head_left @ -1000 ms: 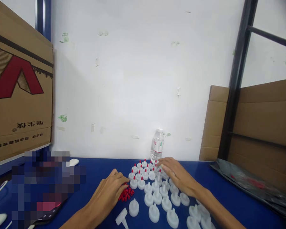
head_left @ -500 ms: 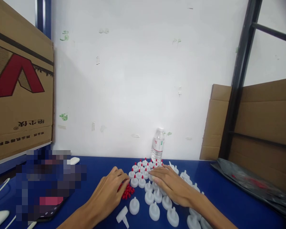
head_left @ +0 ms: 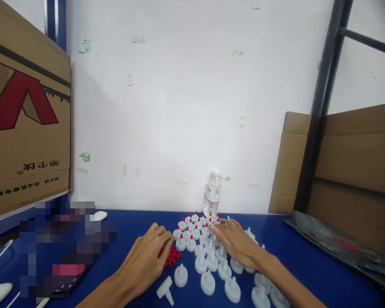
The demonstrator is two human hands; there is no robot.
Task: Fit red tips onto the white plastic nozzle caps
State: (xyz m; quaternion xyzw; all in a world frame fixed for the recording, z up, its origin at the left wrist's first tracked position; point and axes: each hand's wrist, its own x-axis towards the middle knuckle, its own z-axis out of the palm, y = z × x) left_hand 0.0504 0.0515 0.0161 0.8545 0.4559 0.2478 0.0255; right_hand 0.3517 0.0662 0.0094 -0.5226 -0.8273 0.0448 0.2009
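My left hand [head_left: 152,247] is curled beside a small pile of red tip caps [head_left: 172,256]. Its thumb and index tips come together at the pile's edge, and whatever they hold is hidden. Over the white plastic nozzle caps [head_left: 212,262] reaches my right hand [head_left: 235,243], palm down, its fingers stretched out and thumb apart. Its fingertips are close to the red-tipped nozzle caps [head_left: 190,244], which stand upright in a cluster at the back. Nozzle caps nearer to me have bare white spouts. One upright nozzle cap [head_left: 180,276] stands alone, and a tipped-over one [head_left: 165,290] lies beside it.
A clear water bottle [head_left: 212,194] stands against the white wall behind the cluster. A pixelated patch covers a dark device [head_left: 64,293] at the left. A black plastic bag [head_left: 336,246] lies at the right. Cardboard [head_left: 28,141] rises on the left.
My right hand has shifted slightly right and its thumb has lifted, showing more nozzle caps beneath it. My left hand has barely moved.
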